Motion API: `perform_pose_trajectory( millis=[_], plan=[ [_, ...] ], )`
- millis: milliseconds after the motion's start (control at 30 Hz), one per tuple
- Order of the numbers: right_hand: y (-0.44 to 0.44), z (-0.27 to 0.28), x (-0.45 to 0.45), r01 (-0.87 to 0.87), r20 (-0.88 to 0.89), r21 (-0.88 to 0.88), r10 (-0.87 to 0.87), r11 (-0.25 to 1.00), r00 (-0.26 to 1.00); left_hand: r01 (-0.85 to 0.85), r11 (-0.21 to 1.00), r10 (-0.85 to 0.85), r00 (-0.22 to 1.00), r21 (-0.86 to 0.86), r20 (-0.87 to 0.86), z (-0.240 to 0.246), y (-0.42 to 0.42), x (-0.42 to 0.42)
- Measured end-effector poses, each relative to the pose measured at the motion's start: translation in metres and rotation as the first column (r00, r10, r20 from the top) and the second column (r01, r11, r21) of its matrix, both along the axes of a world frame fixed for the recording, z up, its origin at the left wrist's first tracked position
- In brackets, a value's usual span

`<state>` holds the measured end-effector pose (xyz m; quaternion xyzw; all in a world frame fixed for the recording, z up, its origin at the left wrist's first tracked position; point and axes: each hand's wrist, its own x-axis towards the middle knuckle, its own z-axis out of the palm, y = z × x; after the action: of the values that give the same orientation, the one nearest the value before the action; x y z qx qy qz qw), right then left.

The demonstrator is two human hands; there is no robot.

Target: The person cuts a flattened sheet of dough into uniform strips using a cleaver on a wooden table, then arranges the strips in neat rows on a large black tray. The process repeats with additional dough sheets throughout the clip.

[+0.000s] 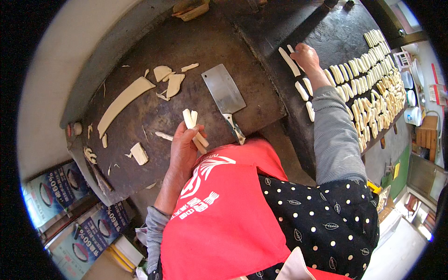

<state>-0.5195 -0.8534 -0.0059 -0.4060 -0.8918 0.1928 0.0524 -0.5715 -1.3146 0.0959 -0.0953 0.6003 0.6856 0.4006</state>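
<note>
My left hand (185,141) grips several pale dough sticks (190,120) in front of the red apron, above the near edge of the dark work board (196,94). Out to the right, my right hand (306,57) has its fingers on a dough strip (290,48) lying on a dark flat slab (266,31). A longer strip (289,62) lies just left of those fingers. Below them are shorter dough pieces (301,91), and part of the rows is hidden by my right forearm. On the board between my hands rests a cleaver (224,91), its handle towards me.
A long curved dough slab (124,103), flat offcuts (175,85) and a small dough block (139,154) lie on the board's left part. Rows of dough pieces (364,61) cover the slab's right side. A shallow tub (190,9) stands at the far edge.
</note>
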Motion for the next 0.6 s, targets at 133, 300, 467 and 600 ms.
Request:
perform_pose_trajectory(
  millis=[133,300,467,600],
  plan=[
    [-0.035,0.016,0.015,0.034,-0.245,0.141,0.002,0.989,0.970,0.018,0.999,-0.018,1.000,-0.029,0.004,0.007,0.004,0.000],
    [-0.177,0.044,0.026,-0.360,-0.554,-0.307,0.143,0.881,0.820,0.150,0.988,-0.154,0.982,-0.049,-0.106,0.008,0.011,0.002],
    [-0.292,0.054,0.016,-0.420,-0.445,-0.847,-0.001,0.327,0.896,0.247,0.956,-0.290,0.885,-0.161,-0.363,-0.007,0.024,0.007],
    [-0.297,0.052,0.018,-0.408,-0.434,-0.874,-0.048,0.264,0.900,0.341,0.920,-0.389,0.851,-0.191,-0.353,-0.009,0.023,0.007]
  ],
)
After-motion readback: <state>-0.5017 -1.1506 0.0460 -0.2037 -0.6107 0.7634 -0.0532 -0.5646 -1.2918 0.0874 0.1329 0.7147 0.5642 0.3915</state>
